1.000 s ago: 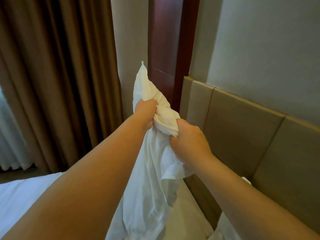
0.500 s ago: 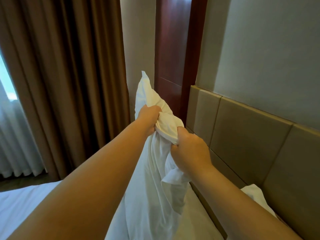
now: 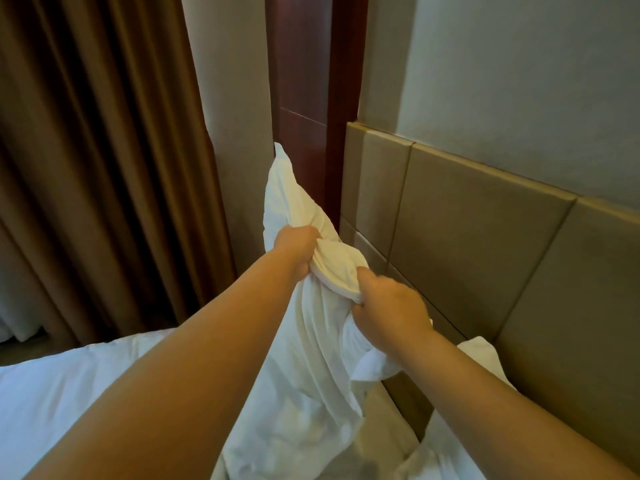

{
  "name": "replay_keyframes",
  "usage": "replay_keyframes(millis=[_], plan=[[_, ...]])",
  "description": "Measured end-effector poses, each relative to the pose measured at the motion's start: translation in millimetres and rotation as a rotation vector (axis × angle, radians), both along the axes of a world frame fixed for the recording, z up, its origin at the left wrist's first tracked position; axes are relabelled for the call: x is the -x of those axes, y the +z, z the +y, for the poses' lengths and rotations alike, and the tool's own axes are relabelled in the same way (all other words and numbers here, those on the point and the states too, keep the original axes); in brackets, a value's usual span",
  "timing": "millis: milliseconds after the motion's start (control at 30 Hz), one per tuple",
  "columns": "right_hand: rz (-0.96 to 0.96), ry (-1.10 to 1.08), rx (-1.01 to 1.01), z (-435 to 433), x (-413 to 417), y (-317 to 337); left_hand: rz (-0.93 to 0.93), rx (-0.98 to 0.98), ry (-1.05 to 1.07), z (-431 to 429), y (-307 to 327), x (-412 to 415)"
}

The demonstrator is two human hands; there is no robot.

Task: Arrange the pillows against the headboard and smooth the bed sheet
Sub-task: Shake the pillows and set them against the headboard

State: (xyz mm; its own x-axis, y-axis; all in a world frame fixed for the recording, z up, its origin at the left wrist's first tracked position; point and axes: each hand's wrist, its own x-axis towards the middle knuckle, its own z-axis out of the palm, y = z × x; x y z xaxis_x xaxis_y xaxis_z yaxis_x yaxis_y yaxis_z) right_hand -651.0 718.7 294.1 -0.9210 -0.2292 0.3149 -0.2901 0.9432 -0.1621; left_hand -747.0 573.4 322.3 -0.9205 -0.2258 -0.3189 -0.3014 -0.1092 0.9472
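head view: your left hand (image 3: 298,245) and right hand (image 3: 389,306) are both fisted on the bunched upper edge of a white pillow (image 3: 304,341), held upright over the bed sheet (image 3: 69,386), near the padded headboard (image 3: 485,254). shake the filling down evenly, then seat it flat against the panels.

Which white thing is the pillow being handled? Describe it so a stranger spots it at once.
Start at the padded tan headboard along the wall on the right. Just left of its end panel, in front of the dark wooden post, a white pillow stands upright. Unlike the flat bed sheet below, it is bunched in both fists, left hand and right hand.
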Motion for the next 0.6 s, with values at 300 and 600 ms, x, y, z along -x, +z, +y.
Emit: replay_keyframes(millis=[300,600], plan=[[-0.480,-0.285,-0.225,98,69,-66,-0.275,0.272,-0.377,35,-59,-3],[-0.400,-0.396,-0.265,128,78,-56,-0.334,0.542,-0.458,60,-88,-16]])
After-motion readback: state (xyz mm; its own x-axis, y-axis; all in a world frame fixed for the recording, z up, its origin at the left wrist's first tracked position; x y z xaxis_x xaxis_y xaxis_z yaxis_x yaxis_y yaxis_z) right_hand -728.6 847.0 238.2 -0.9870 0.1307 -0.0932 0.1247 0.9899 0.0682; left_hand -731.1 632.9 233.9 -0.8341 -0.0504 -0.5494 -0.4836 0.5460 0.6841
